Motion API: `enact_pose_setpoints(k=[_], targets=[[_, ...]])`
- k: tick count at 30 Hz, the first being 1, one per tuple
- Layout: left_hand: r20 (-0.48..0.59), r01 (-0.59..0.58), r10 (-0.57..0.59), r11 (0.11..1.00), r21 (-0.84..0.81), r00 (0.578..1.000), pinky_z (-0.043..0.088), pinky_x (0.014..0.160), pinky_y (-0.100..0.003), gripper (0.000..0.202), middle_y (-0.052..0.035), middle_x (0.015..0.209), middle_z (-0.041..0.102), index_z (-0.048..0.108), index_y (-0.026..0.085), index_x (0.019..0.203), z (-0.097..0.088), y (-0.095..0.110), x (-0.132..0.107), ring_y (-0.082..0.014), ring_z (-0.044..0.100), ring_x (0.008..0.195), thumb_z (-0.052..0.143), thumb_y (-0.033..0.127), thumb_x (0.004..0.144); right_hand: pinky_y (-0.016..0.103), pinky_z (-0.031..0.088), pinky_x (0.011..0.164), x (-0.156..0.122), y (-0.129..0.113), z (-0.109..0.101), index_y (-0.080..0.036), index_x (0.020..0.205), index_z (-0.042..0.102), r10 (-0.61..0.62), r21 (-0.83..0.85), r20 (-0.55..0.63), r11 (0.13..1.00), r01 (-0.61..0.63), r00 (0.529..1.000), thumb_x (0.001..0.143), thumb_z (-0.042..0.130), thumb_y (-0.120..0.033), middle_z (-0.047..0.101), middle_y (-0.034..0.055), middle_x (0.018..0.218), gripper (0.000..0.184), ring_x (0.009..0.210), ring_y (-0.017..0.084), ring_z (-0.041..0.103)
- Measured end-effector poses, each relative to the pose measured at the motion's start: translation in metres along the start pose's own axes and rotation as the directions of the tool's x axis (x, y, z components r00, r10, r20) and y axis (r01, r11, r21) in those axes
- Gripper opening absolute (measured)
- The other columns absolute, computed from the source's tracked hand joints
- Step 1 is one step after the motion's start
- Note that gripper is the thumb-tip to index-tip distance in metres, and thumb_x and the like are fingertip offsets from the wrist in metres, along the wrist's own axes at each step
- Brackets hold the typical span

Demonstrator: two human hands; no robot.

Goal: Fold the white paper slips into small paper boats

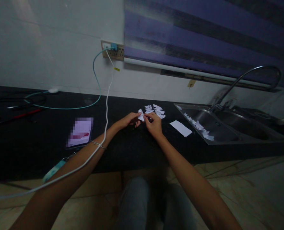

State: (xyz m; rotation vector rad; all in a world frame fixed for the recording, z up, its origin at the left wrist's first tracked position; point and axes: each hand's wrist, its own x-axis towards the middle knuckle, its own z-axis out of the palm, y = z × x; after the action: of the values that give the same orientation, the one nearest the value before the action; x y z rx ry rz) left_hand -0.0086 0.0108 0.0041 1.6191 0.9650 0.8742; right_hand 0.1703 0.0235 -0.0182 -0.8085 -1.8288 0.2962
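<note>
Between my two hands is a small piece of folded white paper (141,115), pinched from both sides above the dark counter. My left hand (130,119) grips its left side with thumb and fingers. At its right edge, my right hand (153,124) holds it with fingertips drawn together. Just behind my hands lies a group of small folded paper boats (158,111), partly covered by my right hand. A flat white sheet of paper (181,128) rests to the right of my right hand.
More folded papers (198,125) line the left rim of the steel sink (228,135), under a curved faucet (252,72). A phone (81,131) lies left. A white cable (106,111) hangs from the wall socket (118,52) across my left forearm. Other cables (67,108) lie back left.
</note>
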Motion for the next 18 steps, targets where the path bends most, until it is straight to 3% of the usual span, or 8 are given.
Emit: enact_pose_setpoints(k=[5, 8, 12, 15, 18], targets=[[-0.086, -0.076, 0.092, 0.981, 0.177, 0.992, 0.039, 0.052, -0.022, 0.049, -0.0018, 0.048, 0.056, 0.061, 0.014, 0.061, 0.002, -0.009, 0.007, -0.0096, 0.048, 0.044, 0.046, 0.045, 0.096, 0.033, 0.052, 0.070, 0.001, 0.002, 0.002, -0.019, 0.089, 0.075, 0.068, 0.065, -0.027, 0.996, -0.066, 0.997, 0.087, 0.061, -0.026, 0.071, 0.0070, 0.090, 0.016, 0.079, 0.019, 0.064], [-0.116, -0.097, 0.139, 0.946, 0.310, 0.983, 0.036, 0.049, -0.021, 0.051, -0.0009, 0.049, 0.055, 0.059, 0.014, 0.060, 0.005, -0.013, 0.008, -0.0089, 0.046, 0.043, 0.043, 0.045, 0.097, 0.033, 0.052, 0.069, 0.001, 0.004, 0.004, -0.018, 0.091, 0.076, 0.096, 0.081, -0.014, 0.992, -0.094, 0.995, 0.086, 0.062, -0.025, 0.071, 0.0073, 0.089, 0.017, 0.079, 0.019, 0.064], [-0.159, -0.083, 0.158, 0.915, 0.396, 0.975, 0.034, 0.047, -0.021, 0.052, -0.0005, 0.050, 0.055, 0.057, 0.014, 0.060, 0.007, -0.017, 0.010, -0.0091, 0.046, 0.042, 0.040, 0.045, 0.098, 0.036, 0.052, 0.078, -0.001, 0.002, 0.004, -0.019, 0.100, 0.077, 0.006, 0.003, 0.041, 1.000, -0.006, 0.999, 0.089, 0.058, -0.021, 0.067, 0.0070, 0.089, 0.022, 0.085, 0.020, 0.062], [-0.150, -0.113, 0.171, 0.937, 0.331, 0.974, 0.037, 0.050, -0.021, 0.054, -0.0002, 0.049, 0.053, 0.056, 0.014, 0.060, 0.005, -0.018, 0.012, -0.0095, 0.048, 0.044, 0.039, 0.048, 0.099, 0.040, 0.050, 0.089, -0.003, -0.003, 0.003, -0.021, 0.109, 0.075, -0.080, -0.092, 0.103, 0.992, 0.090, 0.991, 0.090, 0.054, -0.016, 0.062, 0.0089, 0.098, 0.029, 0.096, 0.023, 0.058], [-0.137, -0.114, 0.133, 0.984, 0.139, 0.982, 0.040, 0.052, -0.022, 0.048, -0.0013, 0.055, 0.057, 0.058, 0.013, 0.067, 0.002, -0.017, 0.015, -0.0097, 0.052, 0.047, 0.042, 0.047, 0.098, 0.044, 0.047, 0.095, -0.004, -0.005, 0.001, -0.024, 0.121, 0.070, -0.135, -0.146, 0.159, 0.976, 0.159, 0.978, 0.090, 0.051, -0.012, 0.058, 0.0107, 0.107, 0.038, 0.104, 0.024, 0.053]])
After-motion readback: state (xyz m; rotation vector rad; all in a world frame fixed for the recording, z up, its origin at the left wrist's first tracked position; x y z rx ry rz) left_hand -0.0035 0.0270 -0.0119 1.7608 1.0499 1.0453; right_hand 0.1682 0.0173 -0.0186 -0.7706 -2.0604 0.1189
